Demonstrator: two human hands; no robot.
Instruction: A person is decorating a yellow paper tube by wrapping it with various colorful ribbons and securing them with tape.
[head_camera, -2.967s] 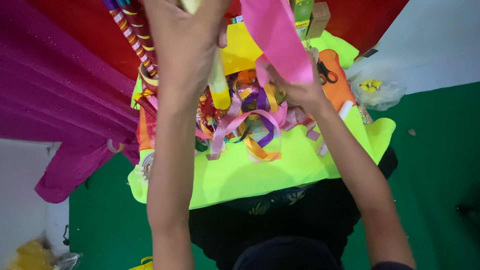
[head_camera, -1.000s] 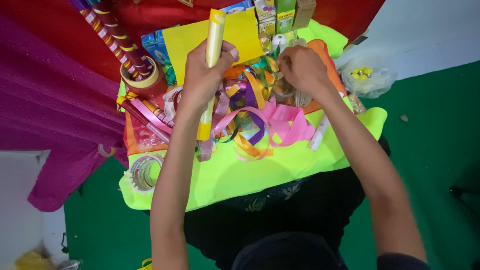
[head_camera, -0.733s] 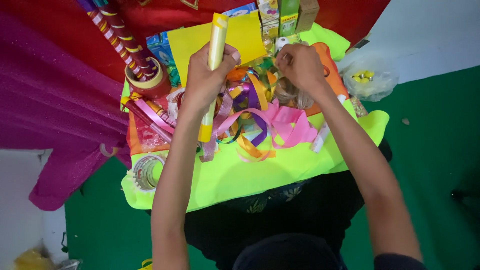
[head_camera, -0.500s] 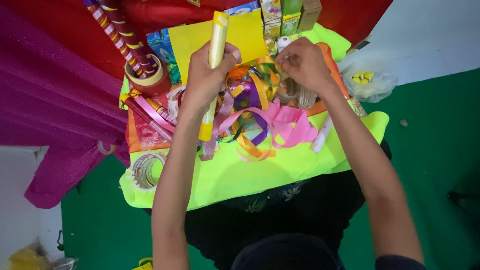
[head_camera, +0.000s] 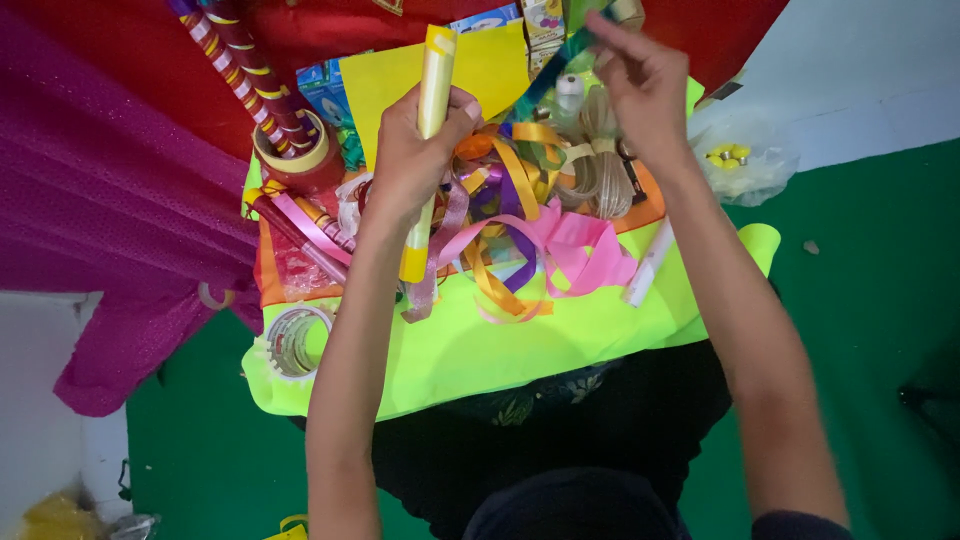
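**Stick in one hand, green ribbon in the other**

The left hand (head_camera: 415, 150) is wrapped in a fist around a pale yellow stick (head_camera: 425, 150), which stands nearly upright, its darker yellow ends showing above and below the fist. The lower end hangs just over the ribbon pile (head_camera: 515, 225), a loose tangle of orange, purple, pink and gold strips lying on a neon green sheet (head_camera: 480, 350).

The right hand (head_camera: 645, 90) is raised above the far side of the pile, thumb and fingertips pressed together on a green ribbon (head_camera: 555, 70). That ribbon runs slantwise down and to the left from the pinch toward the tangle; where its lower end goes among the other strips I cannot tell.

Just under the right wrist sit pale coils of cord (head_camera: 598, 170) on an orange sheet. A yellow sheet (head_camera: 495, 70) lies behind the stick, with small boxes (head_camera: 545, 20) beyond it. To the left stands a tape roll (head_camera: 292, 150) with striped sticks (head_camera: 245, 70) poking up through it, and a second, clear tape roll (head_camera: 290, 340) rests at the near left corner of the green sheet. A bag (head_camera: 745, 160) of small yellow bits lies off to the right on the floor, and purple cloth (head_camera: 110, 200) hangs along the left
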